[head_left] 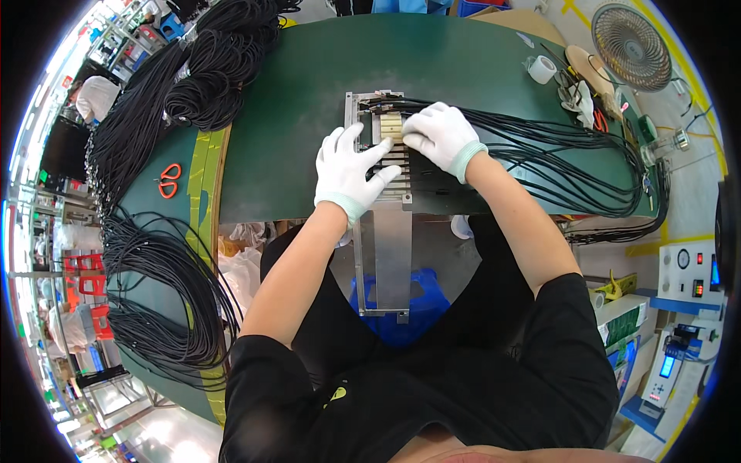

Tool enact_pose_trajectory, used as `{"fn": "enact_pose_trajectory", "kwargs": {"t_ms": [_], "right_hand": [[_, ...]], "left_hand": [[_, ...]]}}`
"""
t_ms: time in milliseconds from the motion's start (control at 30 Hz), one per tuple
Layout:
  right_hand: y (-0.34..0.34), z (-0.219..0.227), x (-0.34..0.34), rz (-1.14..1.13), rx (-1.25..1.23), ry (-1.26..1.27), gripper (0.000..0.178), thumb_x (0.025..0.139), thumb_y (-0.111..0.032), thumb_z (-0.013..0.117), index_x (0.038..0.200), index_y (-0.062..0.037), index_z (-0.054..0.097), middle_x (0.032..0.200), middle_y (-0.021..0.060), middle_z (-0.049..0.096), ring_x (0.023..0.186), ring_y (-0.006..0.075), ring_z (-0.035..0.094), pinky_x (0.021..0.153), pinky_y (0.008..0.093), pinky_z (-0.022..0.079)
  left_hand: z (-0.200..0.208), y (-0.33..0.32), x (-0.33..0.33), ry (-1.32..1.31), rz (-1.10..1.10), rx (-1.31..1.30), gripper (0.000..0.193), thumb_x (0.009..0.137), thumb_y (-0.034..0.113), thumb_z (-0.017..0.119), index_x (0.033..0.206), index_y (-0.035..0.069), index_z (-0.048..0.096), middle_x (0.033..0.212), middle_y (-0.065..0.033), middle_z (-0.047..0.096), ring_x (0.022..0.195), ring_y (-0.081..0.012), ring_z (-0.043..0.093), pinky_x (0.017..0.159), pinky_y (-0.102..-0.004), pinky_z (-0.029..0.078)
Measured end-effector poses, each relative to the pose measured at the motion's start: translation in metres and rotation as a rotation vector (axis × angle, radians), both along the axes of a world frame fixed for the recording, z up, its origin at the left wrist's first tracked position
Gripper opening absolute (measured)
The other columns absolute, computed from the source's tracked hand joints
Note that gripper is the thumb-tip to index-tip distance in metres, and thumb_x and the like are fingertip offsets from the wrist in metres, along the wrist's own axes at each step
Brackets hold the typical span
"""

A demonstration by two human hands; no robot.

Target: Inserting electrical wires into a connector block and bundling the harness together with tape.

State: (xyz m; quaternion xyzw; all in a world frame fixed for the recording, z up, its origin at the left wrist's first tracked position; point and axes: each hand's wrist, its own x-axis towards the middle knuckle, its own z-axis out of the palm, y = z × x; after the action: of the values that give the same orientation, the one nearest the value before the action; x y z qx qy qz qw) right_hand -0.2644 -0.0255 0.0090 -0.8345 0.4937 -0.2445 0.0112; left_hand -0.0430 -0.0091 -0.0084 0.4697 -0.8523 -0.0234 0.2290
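Observation:
A metal fixture (393,247) with a row of slots lies across the near edge of the green table, its long plate reaching toward my lap. Cream-coloured blocks (391,124) sit in its far part. My left hand (346,171), in a white glove, rests over the fixture's left side with fingers spread and thumb across the slots. At the right side of the blocks, my gloved right hand (443,139) has its fingers curled together; whatever they grip is hidden. Black cables (540,133) run from the fixture's far end past my right hand and loop at the right.
Large bundles of black cable (208,69) lie at the far left, with another coil (158,293) nearer. Red-handled scissors (169,180) lie between them. A white tape roll (542,70), hand tools and a fan (631,46) are at the far right. A blue stool (424,297) stands below the table.

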Motion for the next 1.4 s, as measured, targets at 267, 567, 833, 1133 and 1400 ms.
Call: {"fn": "enact_pose_trajectory", "kwargs": {"t_ms": [267,567,833,1133,1400], "right_hand": [[-0.029,-0.007,-0.014,-0.31,-0.077,0.193,0.011,0.08,-0.03,0.069,0.083,-0.0199,0.066,0.084,-0.0006,0.063,0.092,0.0233,0.059,0.079,0.0377,0.045],[-0.018,0.003,-0.021,-0.161,-0.023,0.138,0.011,0.079,-0.029,0.071,0.084,-0.0195,0.067,0.086,-0.0001,0.064,0.093,0.0232,0.058,0.081,0.0369,0.046],[0.002,0.021,-0.001,0.067,-0.151,-0.008,0.013,0.072,-0.017,0.072,0.08,-0.0145,0.062,0.083,0.0013,0.061,0.09,0.0272,0.056,0.078,0.0384,0.044],[0.024,0.017,0.036,0.197,0.013,-0.153,0.017,0.077,-0.024,0.072,0.086,-0.0115,0.066,0.083,0.0067,0.064,0.084,0.0295,0.059,0.079,0.0401,0.044],[0.017,0.022,0.023,0.143,-0.08,0.037,0.013,0.083,-0.027,0.065,0.085,-0.0135,0.065,0.08,0.0044,0.063,0.085,0.0264,0.057,0.077,0.0387,0.043]], "left_hand": [[0.001,-0.005,0.003,0.027,-0.054,-0.074,0.03,0.08,0.041,0.067,0.109,0.032,0.071,0.105,-0.0003,0.056,0.112,-0.0317,0.042,0.101,-0.0489,0.033],[0.008,0.019,0.003,0.12,-0.086,-0.047,0.028,0.076,0.034,0.073,0.103,0.03,0.073,0.098,0.002,0.056,0.109,-0.0295,0.042,0.098,-0.0481,0.034],[0.011,0.001,0.011,0.495,0.015,-0.037,0.014,0.083,0.029,0.069,0.082,0.014,0.068,0.096,-0.0016,0.063,0.093,-0.0266,0.055,0.088,-0.0404,0.041],[0.011,0.003,0.01,0.544,-0.173,-0.085,0.015,0.08,0.013,0.069,0.071,0.004,0.061,0.101,-0.0082,0.065,0.093,-0.0282,0.057,0.086,-0.0399,0.043],[0.013,-0.003,0.0,0.664,-0.128,0.253,0.019,0.089,0.014,0.063,0.078,0.0,0.069,0.115,-0.0128,0.064,0.105,-0.0233,0.058,0.09,-0.0331,0.045]]}}
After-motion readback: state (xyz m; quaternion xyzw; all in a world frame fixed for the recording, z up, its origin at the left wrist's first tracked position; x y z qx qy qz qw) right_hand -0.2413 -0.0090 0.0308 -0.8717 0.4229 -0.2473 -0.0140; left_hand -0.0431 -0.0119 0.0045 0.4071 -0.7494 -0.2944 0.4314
